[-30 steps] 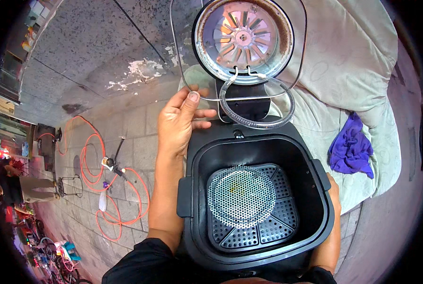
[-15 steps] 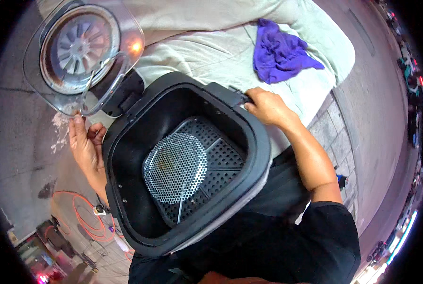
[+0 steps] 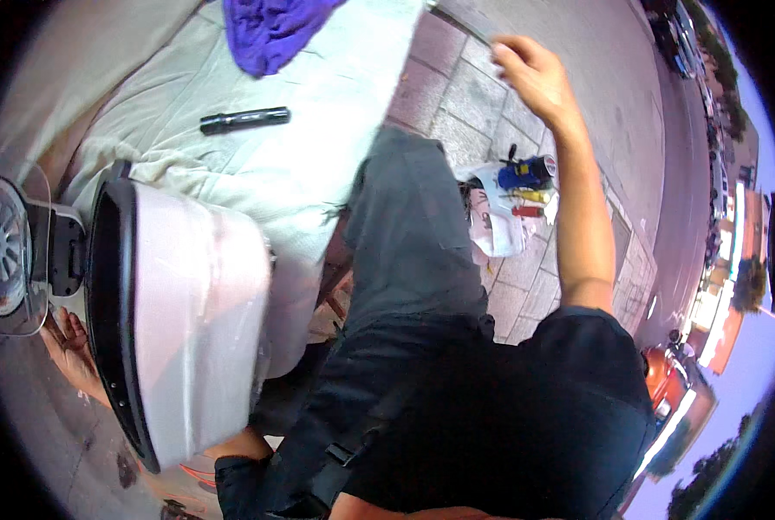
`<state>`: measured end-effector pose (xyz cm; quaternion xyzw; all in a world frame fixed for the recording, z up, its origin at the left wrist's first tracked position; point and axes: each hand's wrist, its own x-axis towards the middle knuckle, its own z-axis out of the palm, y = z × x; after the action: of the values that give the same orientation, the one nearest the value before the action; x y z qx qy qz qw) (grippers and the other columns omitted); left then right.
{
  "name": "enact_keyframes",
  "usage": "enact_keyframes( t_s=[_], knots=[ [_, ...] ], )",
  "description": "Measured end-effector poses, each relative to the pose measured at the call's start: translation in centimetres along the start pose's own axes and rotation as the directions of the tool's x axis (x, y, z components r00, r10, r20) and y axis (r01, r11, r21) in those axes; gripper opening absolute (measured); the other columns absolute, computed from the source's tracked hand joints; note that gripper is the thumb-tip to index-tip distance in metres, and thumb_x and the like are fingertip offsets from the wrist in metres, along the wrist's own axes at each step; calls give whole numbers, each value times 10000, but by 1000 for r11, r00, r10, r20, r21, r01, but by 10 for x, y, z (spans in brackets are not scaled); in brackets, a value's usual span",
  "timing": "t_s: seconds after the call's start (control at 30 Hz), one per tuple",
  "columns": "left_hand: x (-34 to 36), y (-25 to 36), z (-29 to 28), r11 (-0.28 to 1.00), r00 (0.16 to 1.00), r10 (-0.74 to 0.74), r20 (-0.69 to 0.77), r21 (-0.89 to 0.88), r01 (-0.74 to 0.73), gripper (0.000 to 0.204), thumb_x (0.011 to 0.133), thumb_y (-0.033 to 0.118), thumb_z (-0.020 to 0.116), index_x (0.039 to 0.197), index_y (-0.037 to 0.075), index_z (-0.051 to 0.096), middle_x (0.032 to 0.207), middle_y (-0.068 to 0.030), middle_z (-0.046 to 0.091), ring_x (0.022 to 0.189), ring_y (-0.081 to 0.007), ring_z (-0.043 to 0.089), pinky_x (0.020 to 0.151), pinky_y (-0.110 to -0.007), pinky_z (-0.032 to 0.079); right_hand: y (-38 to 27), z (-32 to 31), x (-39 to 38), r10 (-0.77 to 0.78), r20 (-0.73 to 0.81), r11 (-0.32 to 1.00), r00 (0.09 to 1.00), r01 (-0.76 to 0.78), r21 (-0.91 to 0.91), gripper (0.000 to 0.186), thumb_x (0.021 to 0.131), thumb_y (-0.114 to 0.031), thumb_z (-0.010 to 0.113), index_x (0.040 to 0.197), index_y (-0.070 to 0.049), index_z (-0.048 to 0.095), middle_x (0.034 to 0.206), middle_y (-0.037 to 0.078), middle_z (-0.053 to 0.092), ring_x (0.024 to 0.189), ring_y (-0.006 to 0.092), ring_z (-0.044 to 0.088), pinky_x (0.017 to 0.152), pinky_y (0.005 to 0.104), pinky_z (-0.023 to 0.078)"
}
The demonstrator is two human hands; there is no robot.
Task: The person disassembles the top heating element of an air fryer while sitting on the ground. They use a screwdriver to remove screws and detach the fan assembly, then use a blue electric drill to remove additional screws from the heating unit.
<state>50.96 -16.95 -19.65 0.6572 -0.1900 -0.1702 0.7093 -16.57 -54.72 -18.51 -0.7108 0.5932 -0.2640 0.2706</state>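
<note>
A boxy cooker with a white body (image 3: 201, 321) and black rim, like an air fryer, is tilted on its side at my left. Its clear lid (image 3: 36, 295) swings out on a hinge, with a finned metal disc (image 3: 2, 247) beneath. My left forearm passes behind the body. Close to the lid's lower edge is my left hand (image 3: 74, 351), fingers loosely apart; whether they touch the lid is unclear. Raised over the paving at far right, my right hand (image 3: 535, 74) is empty, its fingers stretched out. The cooker's inside is mostly hidden.
On the pale cloth-covered surface (image 3: 327, 156) lie a black flashlight (image 3: 244, 120) and a purple cloth (image 3: 275, 35). Down on the paving are a blue tool-like item (image 3: 519, 176), yellow- and red-handled tools, and a plastic bag (image 3: 500, 232). Vehicles line the street at right.
The cooker has turned onto its side and shifted left, hiding its perforated inside. My right hand has let go of its rim and moved away right. The view has swung right, revealing the flashlight.
</note>
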Motion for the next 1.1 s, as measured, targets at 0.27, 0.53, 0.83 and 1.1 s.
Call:
enact_keyframes(
  t_s=[0.27,0.53,0.83,1.1],
  knots=[
    [-27,-3,15,993,1000,11,-12,115,-9,605,1136,419,476,1577,5,443,1581,-134,509,1415,-277,491,1190,-416,370,135,-78,-160,346,-116,894,931,-365,-262,411,1013,-321,625,1191,38,715,1007,230,774,941,350,766,847,445,581],
    [-40,-5,26,990,1000,6,-2,143,-6,595,1128,404,498,1566,5,449,1552,-136,530,1390,-271,510,1173,-410,386,147,-71,-219,749,309,590,586,-378,-714,371,954,-310,621,1031,27,756,1077,271,755,1026,415,746,906,510,575],
    [-84,-5,41,959,997,-44,-70,277,62,584,1118,388,523,1555,6,456,1520,-138,554,1361,-264,531,1153,-403,404,155,169,-250,236,440,827,867,-416,377,486,1093,-248,533,1537,-54,516,1468,146,631,1359,255,589,1145,366,446],
    [-108,1,66,930,992,-73,-108,352,107,575,1110,373,546,1544,6,461,1491,-140,575,1336,-258,550,1136,-397,420,212,287,-121,362,680,489,637,-751,444,528,1118,-402,487,1487,-39,587,1465,128,636,1389,240,557,1175,370,413]
  ],
)
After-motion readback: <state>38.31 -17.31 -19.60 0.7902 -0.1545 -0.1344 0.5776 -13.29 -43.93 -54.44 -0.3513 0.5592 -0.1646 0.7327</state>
